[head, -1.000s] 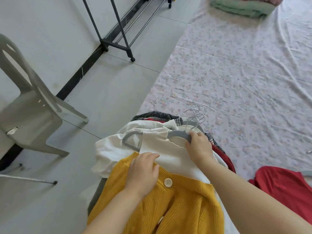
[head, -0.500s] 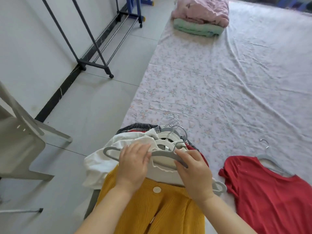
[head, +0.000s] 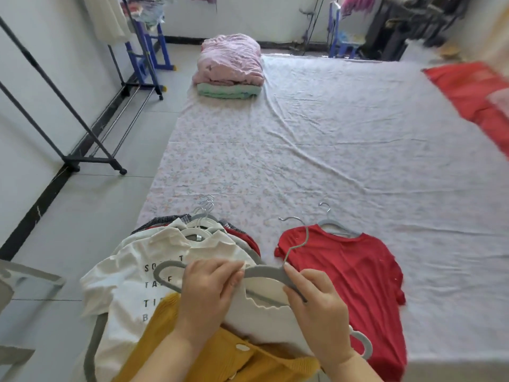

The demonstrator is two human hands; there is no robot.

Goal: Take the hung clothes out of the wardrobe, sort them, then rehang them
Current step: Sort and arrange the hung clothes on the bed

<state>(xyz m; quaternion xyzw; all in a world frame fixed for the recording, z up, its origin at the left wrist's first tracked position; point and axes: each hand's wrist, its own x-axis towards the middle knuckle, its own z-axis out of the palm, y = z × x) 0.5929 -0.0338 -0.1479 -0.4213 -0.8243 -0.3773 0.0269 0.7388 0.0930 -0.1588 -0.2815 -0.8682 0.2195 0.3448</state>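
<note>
A pile of clothes on hangers (head: 170, 252) lies at the near edge of the floral sheet (head: 330, 150). On top of it a yellow knit cardigan (head: 220, 357) covers a white garment (head: 264, 312). My right hand (head: 319, 310) grips the grey hanger (head: 264, 274) near its hook. My left hand (head: 208, 290) pinches the white garment's neckline at the hanger's left part. A white T-shirt with black letters (head: 129, 282) lies under them to the left. A red T-shirt on a grey hanger (head: 347, 274) lies flat on the sheet to the right.
A black clothes rack (head: 91, 159) stands on wheels by the left wall. Folded pink and green blankets (head: 231, 70) sit at the sheet's far end. Red cloth (head: 468, 89) lies at the far right. A plastic chair (head: 16, 274) is at the left edge.
The view tilted up, showing more of the room. My hands lifted the grey hanger out toward the right, its hook now over the red T-shirt; the lettered white T-shirt is uncovered.
</note>
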